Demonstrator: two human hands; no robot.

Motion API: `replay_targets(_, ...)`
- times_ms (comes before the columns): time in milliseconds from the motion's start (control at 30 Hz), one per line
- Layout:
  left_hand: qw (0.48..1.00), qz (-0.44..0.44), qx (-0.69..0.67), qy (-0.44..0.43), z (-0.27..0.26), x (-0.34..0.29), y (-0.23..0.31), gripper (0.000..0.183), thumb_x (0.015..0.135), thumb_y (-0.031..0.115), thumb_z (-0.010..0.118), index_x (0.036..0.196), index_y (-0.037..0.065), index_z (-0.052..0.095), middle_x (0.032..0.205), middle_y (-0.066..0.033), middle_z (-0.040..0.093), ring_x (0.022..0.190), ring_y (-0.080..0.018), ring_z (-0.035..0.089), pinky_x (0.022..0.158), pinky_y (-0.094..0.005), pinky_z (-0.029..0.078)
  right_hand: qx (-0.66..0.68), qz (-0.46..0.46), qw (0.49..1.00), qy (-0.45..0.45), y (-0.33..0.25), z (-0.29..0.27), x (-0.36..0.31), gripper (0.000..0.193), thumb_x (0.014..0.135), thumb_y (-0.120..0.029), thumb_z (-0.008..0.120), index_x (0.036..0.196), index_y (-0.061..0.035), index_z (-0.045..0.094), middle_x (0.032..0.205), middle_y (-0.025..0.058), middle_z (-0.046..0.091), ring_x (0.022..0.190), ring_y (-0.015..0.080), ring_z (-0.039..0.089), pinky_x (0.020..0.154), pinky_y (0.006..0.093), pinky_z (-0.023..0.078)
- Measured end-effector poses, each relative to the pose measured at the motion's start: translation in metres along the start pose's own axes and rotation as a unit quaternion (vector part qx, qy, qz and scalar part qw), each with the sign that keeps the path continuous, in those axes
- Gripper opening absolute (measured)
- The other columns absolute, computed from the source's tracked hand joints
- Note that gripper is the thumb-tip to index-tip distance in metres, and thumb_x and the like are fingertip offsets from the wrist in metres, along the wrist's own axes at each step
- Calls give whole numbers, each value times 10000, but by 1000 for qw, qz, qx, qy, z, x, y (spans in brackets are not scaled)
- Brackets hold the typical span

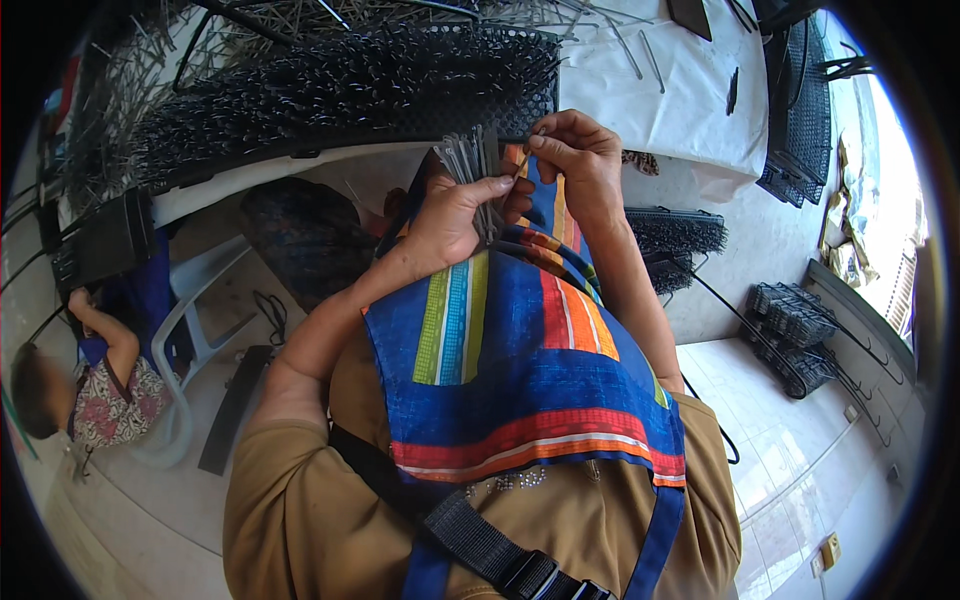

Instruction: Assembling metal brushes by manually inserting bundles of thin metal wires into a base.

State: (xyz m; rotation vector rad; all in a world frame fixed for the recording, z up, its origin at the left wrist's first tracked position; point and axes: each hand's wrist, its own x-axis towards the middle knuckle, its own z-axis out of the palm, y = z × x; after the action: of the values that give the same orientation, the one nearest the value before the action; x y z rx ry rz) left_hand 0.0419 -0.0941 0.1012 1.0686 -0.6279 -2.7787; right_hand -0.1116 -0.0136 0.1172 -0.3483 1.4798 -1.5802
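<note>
My left hand is closed around a bundle of thin grey metal wires, whose upper ends fan out above the thumb. Close beside it on the right, my right hand has thumb and forefinger pinched together. A thin sliver seems to run down from that pinch toward the left fingers, too small to make out. Both hands are in front of the near edge of a black mesh rack, above my striped blue apron. Densely packed black-tipped wires stand up from the rack.
Loose wires lie on the white-covered table beyond the rack. More black racks lean at the table's right end, and others are stacked on the floor. A person is at the left near a pale plastic chair.
</note>
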Motion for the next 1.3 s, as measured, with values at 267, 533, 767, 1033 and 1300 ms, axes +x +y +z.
replay_targets(267, 999, -2, 7, 35, -8, 3, -3, 230, 906, 17, 516, 1126, 14, 584, 930, -126, 676, 796, -211, 679, 710, -359, 578, -50, -307, 926, 213, -20, -8, 15, 83, 813, 82, 619, 853, 11, 603, 705, 24, 619, 539, 74, 559, 486, 196, 431)
replay_targets(533, 998, -30, -23, 41, -8, 3, -1, 179, 883, 16, 543, 1054, 19, 594, 925, -131, 676, 766, -198, 674, 674, -339, 566, -341, -370, 841, 196, -9, -7, 29, 78, 750, 11, 692, 805, -38, 666, 694, 74, 627, 573, 147, 600, 526, 257, 452)
replay_targets(767, 998, 5, 5, 65, 0, 0, 2, 138, 862, -12, 560, 996, 22, 566, 835, -136, 660, 693, -217, 659, 575, -332, 537, -482, -378, 766, 196, -21, -5, 35, 42, 757, -107, 709, 795, -97, 694, 729, 59, 641, 638, 272, 634, 549, 322, 483)
replay_targets(1033, 999, -26, -8, 40, 0, -1, 4, 147, 872, 13, 572, 1017, 23, 599, 877, -111, 675, 749, -182, 653, 649, -298, 530, -513, -365, 761, 156, -25, -14, 39, 52, 765, -132, 703, 808, -102, 702, 727, 58, 645, 636, 242, 643, 546, 314, 484)
replay_targets(1300, 999, -26, -4, 32, 0, 1, 5, 181, 866, -11, 564, 1041, 30, 589, 881, -125, 670, 736, -198, 652, 616, -300, 524, -469, -337, 790, 206, -5, -18, 27, 114, 739, -130, 708, 850, -129, 681, 733, 53, 638, 622, 283, 630, 529, 349, 485)
